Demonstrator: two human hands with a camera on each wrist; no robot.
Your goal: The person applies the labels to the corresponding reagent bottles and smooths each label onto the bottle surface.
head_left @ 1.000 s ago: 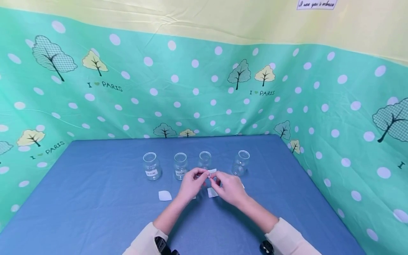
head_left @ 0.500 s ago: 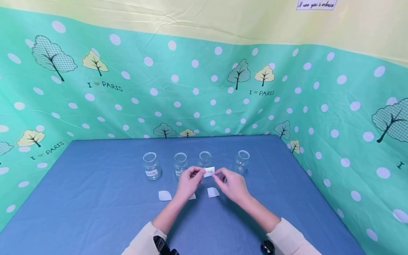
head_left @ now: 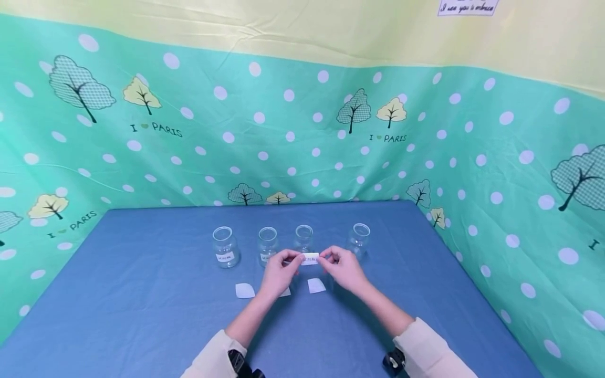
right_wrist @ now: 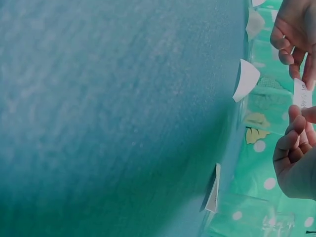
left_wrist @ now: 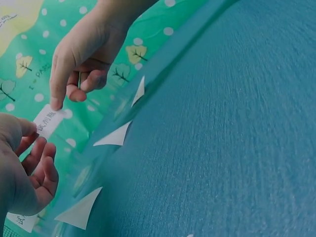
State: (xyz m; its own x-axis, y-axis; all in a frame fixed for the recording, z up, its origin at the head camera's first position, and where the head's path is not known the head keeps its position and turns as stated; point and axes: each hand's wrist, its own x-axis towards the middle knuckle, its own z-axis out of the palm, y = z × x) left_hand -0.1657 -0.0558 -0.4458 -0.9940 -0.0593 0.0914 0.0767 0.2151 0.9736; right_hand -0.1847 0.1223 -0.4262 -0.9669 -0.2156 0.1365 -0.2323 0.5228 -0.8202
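Note:
My left hand (head_left: 279, 273) pinches the left end of a small white label (head_left: 310, 258) with handwriting on it. At its other end, the fingers of my right hand (head_left: 345, 269) grip the label, so it is stretched level between both hands. Just behind it stands a clear glass jar (head_left: 304, 233), its lower part hidden by the label and fingers. The left wrist view shows the label (left_wrist: 49, 120) with its writing between the two hands. From the right wrist, the label (right_wrist: 302, 94) appears edge-up at the right side.
Two more glass jars, the far-left one (head_left: 225, 244) and its neighbour (head_left: 268, 239), bear white labels. Another jar (head_left: 360, 237) stands to the right, partly behind my right hand. Curled white paper pieces (head_left: 244, 290) lie on the blue-covered table (head_left: 165, 315) in front of the jars.
Earlier the label was tilted between closely held fingers. My hands have moved slightly apart, and it is now spread with its writing showing, in front of the third jar.

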